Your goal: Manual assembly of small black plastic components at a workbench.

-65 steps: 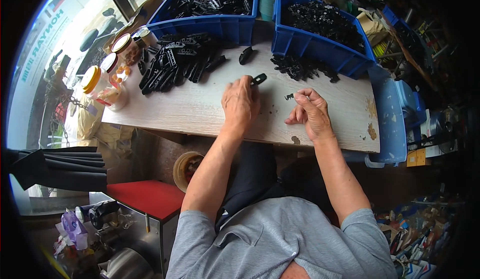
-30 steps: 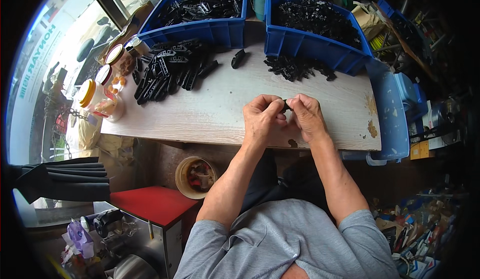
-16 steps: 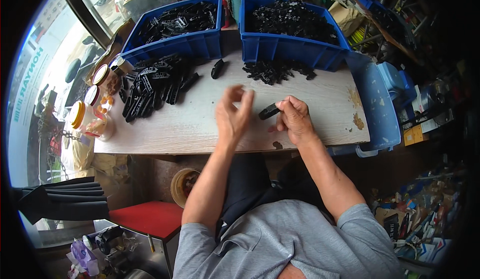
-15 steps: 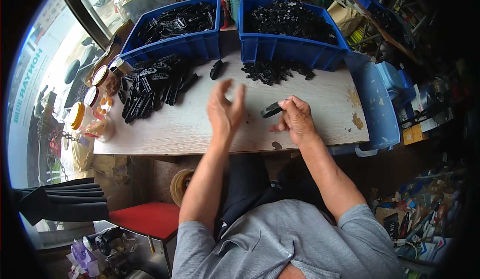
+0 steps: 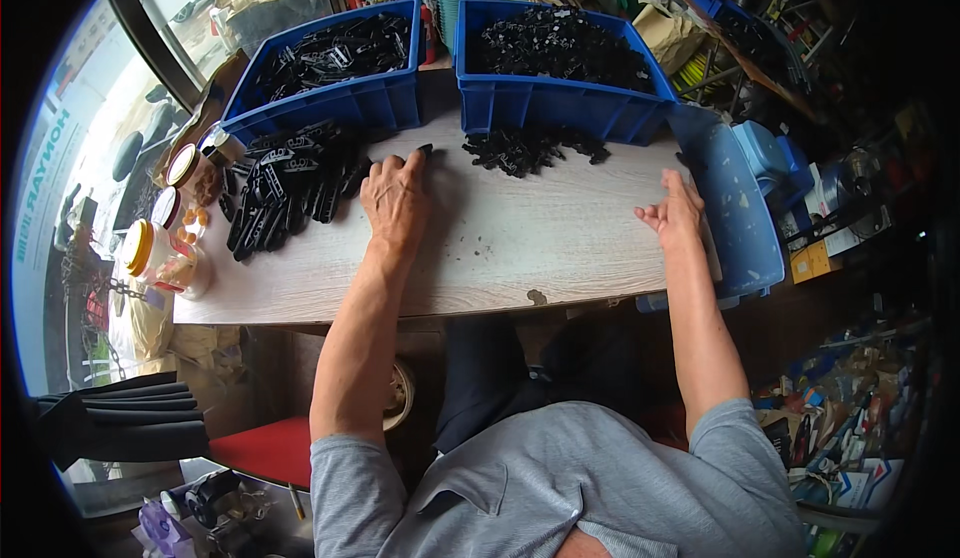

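Note:
My left hand (image 5: 395,203) reaches over the table, its fingertips closed down on a single long black plastic part (image 5: 426,149) just right of the larger heap. Most of that part is hidden beneath the fingers. Beside it lies a heap of long black plastic parts (image 5: 290,188). At the table's right edge, my right hand (image 5: 675,213) holds nothing, and its fingers are apart. Just beyond its fingertips, a dark piece (image 5: 688,160) shows against the light blue bin (image 5: 735,218). A pile of small black pieces (image 5: 520,151) lies at the middle back.
Two blue crates full of black parts, the left crate (image 5: 375,108) and the right crate (image 5: 560,108), stand along the back. Several lidded jars (image 5: 150,253) line the left edge. Cluttered goods (image 5: 850,408) fill the right side; a red surface (image 5: 265,450) is at lower left.
My right hand has moved right to the light blue bin and no longer holds the black part. My left hand has moved left and onto the single part on the table.

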Action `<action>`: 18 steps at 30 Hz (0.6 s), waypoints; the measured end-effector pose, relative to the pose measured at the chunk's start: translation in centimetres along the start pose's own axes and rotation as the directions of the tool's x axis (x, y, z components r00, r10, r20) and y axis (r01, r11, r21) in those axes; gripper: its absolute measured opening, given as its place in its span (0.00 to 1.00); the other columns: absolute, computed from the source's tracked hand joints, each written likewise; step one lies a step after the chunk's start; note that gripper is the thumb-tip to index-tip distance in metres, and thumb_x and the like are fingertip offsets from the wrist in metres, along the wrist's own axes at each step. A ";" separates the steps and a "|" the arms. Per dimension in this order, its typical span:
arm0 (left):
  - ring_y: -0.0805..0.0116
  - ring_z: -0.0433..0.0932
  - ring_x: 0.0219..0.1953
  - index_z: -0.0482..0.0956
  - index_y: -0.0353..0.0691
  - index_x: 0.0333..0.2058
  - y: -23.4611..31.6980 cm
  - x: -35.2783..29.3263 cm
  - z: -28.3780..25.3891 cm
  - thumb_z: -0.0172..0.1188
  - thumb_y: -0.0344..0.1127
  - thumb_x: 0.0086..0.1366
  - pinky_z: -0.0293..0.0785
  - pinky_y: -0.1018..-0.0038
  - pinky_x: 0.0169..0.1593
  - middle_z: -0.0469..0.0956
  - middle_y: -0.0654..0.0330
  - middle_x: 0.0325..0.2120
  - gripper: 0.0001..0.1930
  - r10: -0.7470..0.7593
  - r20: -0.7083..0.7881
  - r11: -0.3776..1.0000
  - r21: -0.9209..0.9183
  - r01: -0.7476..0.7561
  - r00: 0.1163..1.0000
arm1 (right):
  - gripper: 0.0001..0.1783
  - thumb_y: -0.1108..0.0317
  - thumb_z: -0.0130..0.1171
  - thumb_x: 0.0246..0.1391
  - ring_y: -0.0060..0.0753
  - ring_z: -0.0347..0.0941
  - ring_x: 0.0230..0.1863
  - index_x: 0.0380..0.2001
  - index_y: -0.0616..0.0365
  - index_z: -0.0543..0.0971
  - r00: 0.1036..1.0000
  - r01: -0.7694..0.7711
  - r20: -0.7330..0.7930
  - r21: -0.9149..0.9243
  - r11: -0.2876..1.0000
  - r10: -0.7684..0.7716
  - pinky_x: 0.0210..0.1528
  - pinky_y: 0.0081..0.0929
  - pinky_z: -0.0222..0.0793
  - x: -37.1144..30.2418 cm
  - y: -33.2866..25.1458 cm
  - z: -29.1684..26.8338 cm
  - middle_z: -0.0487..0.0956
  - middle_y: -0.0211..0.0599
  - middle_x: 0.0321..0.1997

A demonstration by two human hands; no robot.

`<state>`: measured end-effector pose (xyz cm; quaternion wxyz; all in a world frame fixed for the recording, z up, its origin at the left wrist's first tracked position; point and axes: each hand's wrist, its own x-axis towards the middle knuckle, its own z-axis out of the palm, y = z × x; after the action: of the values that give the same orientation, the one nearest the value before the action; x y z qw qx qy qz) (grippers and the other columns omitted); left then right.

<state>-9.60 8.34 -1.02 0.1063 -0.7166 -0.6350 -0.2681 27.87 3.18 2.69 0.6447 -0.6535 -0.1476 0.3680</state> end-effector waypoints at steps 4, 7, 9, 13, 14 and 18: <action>0.56 0.77 0.43 0.82 0.50 0.43 0.7 -2.1 -1.3 0.64 0.27 0.49 0.72 0.63 0.45 0.78 0.60 0.40 0.20 0.215 0.000 0.972 -0.097 -0.214 0.977 | 0.09 0.64 0.64 0.53 0.22 0.65 0.13 0.33 0.57 0.78 0.988 0.013 0.154 -0.141 0.990 0.009 0.22 0.33 0.80 0.3 0.8 1.8 0.63 0.27 0.13; 0.56 0.76 0.45 0.82 0.48 0.41 0.9 -3.2 -1.9 0.63 0.27 0.50 0.72 0.63 0.45 0.78 0.59 0.41 0.18 0.277 0.014 0.951 -0.150 -0.272 0.961 | 0.08 0.65 0.65 0.53 0.22 0.63 0.12 0.33 0.56 0.78 0.970 0.042 0.240 -0.277 0.960 0.026 0.20 0.31 0.78 0.2 0.8 3.6 0.66 0.27 0.15; 0.55 0.77 0.44 0.83 0.47 0.41 0.7 -3.7 -2.0 0.62 0.27 0.51 0.71 0.63 0.45 0.79 0.60 0.42 0.16 0.265 -0.004 0.949 -0.173 -0.262 0.964 | 0.09 0.67 0.65 0.52 0.21 0.62 0.11 0.37 0.54 0.80 0.952 0.146 0.305 -0.397 0.906 -0.020 0.17 0.28 0.74 -0.1 0.7 4.8 0.67 0.26 0.16; 0.54 0.78 0.43 0.81 0.45 0.41 0.8 -4.5 -2.4 0.62 0.24 0.51 0.72 0.62 0.46 0.79 0.56 0.44 0.16 0.256 -0.045 0.939 -0.228 -0.259 0.966 | 0.14 0.68 0.65 0.50 0.21 0.62 0.10 0.42 0.52 0.81 0.921 0.241 0.388 -0.497 0.834 -0.034 0.14 0.26 0.69 0.2 0.5 5.7 0.71 0.28 0.18; 0.53 0.79 0.42 0.81 0.44 0.41 1.1 -4.5 -2.6 0.62 0.23 0.52 0.73 0.62 0.46 0.79 0.55 0.44 0.16 0.237 -0.105 0.935 -0.245 -0.256 0.966 | 0.16 0.69 0.65 0.50 0.21 0.62 0.09 0.44 0.52 0.81 0.910 0.288 0.411 -0.519 0.805 -0.060 0.13 0.25 0.67 0.4 0.5 5.8 0.73 0.30 0.19; 0.54 0.79 0.41 0.79 0.38 0.43 2.7 -6.5 -4.4 0.63 0.22 0.56 0.76 0.64 0.43 0.79 0.53 0.42 0.14 -0.045 -0.141 0.854 -0.519 -0.035 0.989 | 0.18 0.69 0.65 0.50 0.21 0.59 0.08 0.47 0.54 0.81 0.894 0.358 0.438 -0.572 0.738 -0.094 0.09 0.25 0.61 0.7 0.7 6.6 0.79 0.34 0.28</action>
<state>-8.37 0.18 -0.22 -0.0450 -0.6951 -0.5311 -0.4825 23.76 8.39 2.51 0.3827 -0.7256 -0.4655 0.3323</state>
